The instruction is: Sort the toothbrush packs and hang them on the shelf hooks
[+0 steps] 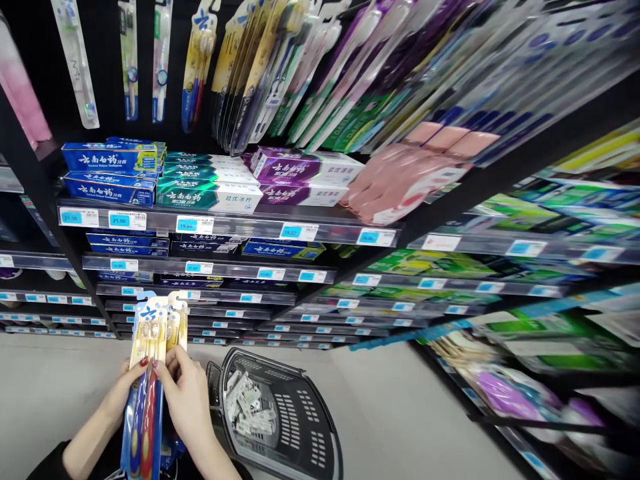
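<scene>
Several toothbrush packs (150, 340) with yellow tops and blue lower parts are held upright in front of my body. A blue and a red handle show through the front pack. My left hand (126, 387) grips the packs along their left edge, its thumb on the front. From the right, my right hand (186, 387) closes on them, thumb on the front pack and fingers curled around the packs behind. A similar toothbrush pack (197, 70) hangs on the display above the shelf.
Toothpaste boxes (210, 183) are stacked on the shelf, with price tags (195, 225) along its edge. More packs (245, 87) hang above. A dark shopping basket (305, 413) with white pieces inside stands on the floor at my right. Another shelf unit (545, 400) runs along the far right.
</scene>
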Available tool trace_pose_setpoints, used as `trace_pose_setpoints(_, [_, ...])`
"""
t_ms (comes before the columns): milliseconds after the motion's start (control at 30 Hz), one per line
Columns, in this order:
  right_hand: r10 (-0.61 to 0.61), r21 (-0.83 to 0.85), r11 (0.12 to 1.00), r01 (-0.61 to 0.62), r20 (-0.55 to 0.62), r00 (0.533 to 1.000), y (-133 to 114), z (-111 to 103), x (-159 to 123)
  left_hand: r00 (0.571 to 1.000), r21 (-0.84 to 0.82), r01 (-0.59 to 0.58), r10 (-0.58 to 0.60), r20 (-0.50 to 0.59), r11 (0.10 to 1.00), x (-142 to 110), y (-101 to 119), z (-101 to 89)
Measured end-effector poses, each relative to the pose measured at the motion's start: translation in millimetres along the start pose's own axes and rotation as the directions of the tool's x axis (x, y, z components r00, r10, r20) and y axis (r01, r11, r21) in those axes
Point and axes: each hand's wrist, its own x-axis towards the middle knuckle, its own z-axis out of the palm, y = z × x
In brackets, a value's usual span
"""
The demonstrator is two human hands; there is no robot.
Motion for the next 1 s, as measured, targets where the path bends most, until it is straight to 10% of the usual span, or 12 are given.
trace_pose_setpoints(267, [0.036, 0.142, 0.989, -0.031, -0.028, 0.999, 6, 5, -4, 0.954, -0.110, 0.107, -0.071, 0.290, 0.988, -5, 10, 12.0])
trace_pose_setpoints(500, [-0.024, -0.291, 0.956, 0.025, 0.007, 1.000, 0, -1, -6, 1.000, 0.118, -0.015, 0.017, -0.016, 0.993, -2, 9, 11.6])
trace_pose_setpoints(800, [-0.145, -0.534, 0.838, 0.112, -0.019, 0.989, -1, 2, -11, 0.991, 0.213, -0.014, 0.041, -0.124, 0.977, 0, 6, 14.7])
trace_pose_setpoints(1000, [-0.132, -0.012, 0.991, 0.131, -0.081, 0.988, 8, -1, -7, 0.994, 0.109, 0.089, -0.083, -0.066, 0.990, -2, 9, 11.5])
